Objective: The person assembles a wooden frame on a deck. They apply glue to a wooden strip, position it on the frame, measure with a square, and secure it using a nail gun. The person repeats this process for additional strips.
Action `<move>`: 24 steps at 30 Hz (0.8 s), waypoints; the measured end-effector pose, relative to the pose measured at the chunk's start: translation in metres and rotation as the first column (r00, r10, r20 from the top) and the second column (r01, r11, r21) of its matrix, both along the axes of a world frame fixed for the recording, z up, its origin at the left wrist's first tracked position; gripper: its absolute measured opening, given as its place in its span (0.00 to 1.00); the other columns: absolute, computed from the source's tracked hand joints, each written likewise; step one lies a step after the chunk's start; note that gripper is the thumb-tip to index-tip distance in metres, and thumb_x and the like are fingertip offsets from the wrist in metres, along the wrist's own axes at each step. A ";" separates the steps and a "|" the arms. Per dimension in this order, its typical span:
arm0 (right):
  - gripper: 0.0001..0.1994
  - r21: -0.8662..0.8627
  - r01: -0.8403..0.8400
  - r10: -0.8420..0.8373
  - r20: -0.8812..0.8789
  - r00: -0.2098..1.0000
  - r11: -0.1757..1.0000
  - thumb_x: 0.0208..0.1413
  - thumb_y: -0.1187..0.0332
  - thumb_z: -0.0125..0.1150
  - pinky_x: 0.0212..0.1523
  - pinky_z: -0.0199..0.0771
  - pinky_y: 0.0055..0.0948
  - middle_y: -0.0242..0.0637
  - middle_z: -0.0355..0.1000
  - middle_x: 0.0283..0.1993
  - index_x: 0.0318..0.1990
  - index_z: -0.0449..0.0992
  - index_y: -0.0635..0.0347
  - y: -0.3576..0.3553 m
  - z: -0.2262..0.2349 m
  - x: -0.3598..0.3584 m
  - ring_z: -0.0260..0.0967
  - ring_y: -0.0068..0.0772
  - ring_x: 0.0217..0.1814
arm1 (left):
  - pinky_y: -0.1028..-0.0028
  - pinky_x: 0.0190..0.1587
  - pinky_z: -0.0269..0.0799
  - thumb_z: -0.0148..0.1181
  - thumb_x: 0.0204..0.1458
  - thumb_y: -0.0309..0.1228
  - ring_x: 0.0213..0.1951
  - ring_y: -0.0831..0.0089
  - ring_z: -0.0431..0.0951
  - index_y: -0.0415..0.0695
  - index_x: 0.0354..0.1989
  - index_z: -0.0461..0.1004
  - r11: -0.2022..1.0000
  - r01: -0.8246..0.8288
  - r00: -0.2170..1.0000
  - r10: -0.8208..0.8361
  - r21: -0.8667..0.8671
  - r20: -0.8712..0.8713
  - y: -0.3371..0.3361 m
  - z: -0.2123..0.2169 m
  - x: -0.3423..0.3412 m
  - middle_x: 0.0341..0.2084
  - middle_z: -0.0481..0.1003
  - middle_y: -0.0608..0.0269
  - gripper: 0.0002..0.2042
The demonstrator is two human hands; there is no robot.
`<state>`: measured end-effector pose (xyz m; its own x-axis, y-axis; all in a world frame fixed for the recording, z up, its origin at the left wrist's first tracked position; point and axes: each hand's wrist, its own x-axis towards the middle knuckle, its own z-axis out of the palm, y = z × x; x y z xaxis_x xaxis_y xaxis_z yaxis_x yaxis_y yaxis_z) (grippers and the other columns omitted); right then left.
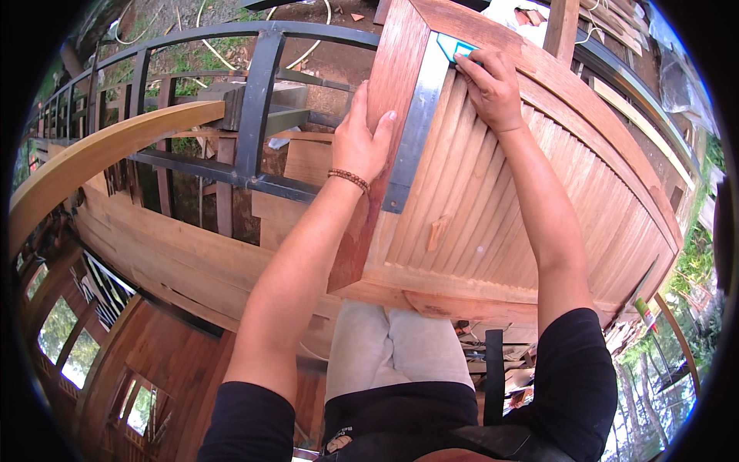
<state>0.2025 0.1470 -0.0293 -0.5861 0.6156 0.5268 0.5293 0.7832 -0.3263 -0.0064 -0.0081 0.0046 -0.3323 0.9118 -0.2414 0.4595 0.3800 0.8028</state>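
Black shirt [416, 416]; hands [362, 146] [489, 88]: left spread on wooden panel [462, 185], right seemingly pinching blue-white piece [446, 48]; dirt [346, 61] beyond.

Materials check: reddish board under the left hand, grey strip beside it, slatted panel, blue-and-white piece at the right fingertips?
Reddish board: wood, visible grain; coating unclear.
Grey strip: likely metal, smooth, dull sheen.
Slatted panel: paler wood, grain lines; looks matte, possibly unvarnished.
Blue-and-white piece: perhaps plastic or painted metal; flat bright colour, partly covered by the right hand.
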 end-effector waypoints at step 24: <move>0.15 0.045 -0.023 0.024 -0.027 0.999 0.999 0.45 0.77 0.67 0.43 0.70 0.31 0.27 0.74 0.40 0.43 0.81 0.52 -0.001 0.002 -0.002 0.67 0.33 0.39 | 0.60 0.57 0.67 0.74 0.39 0.37 0.57 0.49 0.69 0.37 0.65 0.57 0.931 -0.007 0.975 -0.075 -0.365 -0.208 -0.260 0.058 0.017 0.56 0.68 0.42 0.44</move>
<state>0.2004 0.1462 -0.0272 -0.5854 0.5773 0.5693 0.5018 0.8095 -0.3049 0.0108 -0.2676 0.0623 -0.3836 0.7873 -0.4828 0.6232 0.6065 0.4938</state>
